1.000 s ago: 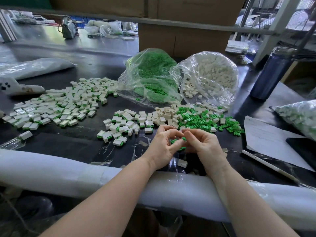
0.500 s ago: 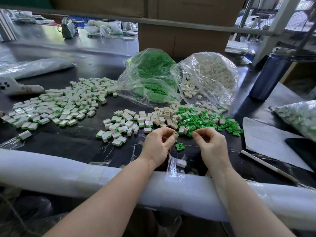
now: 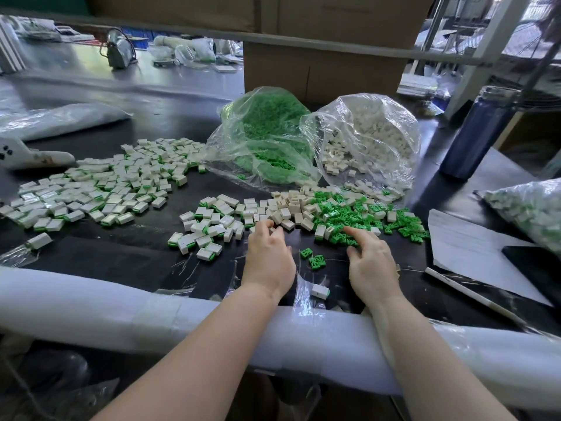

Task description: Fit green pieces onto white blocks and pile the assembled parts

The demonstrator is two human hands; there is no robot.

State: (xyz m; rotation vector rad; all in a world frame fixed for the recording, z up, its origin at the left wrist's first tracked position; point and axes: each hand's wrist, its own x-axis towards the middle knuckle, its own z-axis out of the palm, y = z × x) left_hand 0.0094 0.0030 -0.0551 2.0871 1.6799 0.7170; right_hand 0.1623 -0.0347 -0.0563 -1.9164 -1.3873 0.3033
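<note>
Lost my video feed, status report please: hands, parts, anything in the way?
Left hand reaching into the white blocks, grip unclear. Right hand open, forefinger on the loose green pieces. Nothing blocking either.

On the table point(image 3: 127, 259), the big pile of assembled parts point(image 3: 100, 183) lies at the left. A smaller pile point(image 3: 209, 226) is nearer the middle. Loose blocks point(image 3: 291, 205) and loose pieces point(image 3: 358, 217) lie right of it, before two bags point(image 3: 264, 138). The bottle point(image 3: 476, 135) stands far right, behind the paper sheet point(image 3: 464, 247).
</note>
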